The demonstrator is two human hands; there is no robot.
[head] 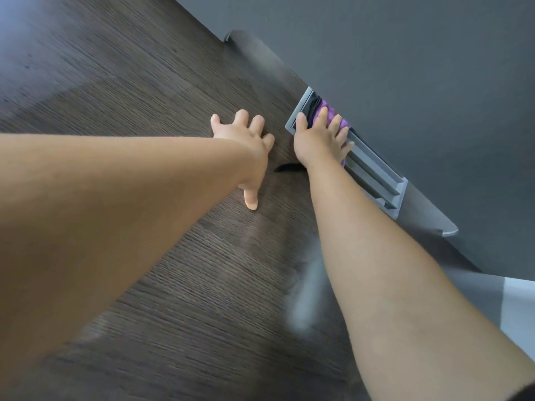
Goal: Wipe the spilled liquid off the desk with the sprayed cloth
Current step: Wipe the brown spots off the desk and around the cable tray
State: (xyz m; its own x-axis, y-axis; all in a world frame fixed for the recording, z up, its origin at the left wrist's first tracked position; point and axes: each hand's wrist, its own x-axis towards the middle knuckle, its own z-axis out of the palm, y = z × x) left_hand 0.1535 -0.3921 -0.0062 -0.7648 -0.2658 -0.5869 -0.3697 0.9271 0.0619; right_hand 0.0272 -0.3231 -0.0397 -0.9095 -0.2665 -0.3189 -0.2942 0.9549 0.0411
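Observation:
The desk (144,96) is dark wood grain and fills most of the head view. My right hand (321,137) presses a purple cloth (343,123) flat against the grey cable tray (376,178) at the desk's far edge; only bits of cloth show past my fingers. My left hand (246,140) lies flat on the desk just left of it, fingers spread, holding nothing. A pale hazy smear (304,293) lies on the wood beside my right forearm; I cannot tell whether it is liquid or glare.
A dark grey partition wall (405,68) runs along the back of the desk. A black cable (289,167) lies on the wood between my wrists, and black cables (314,107) sit in the tray's slot. A white surface (521,314) shows at the right edge.

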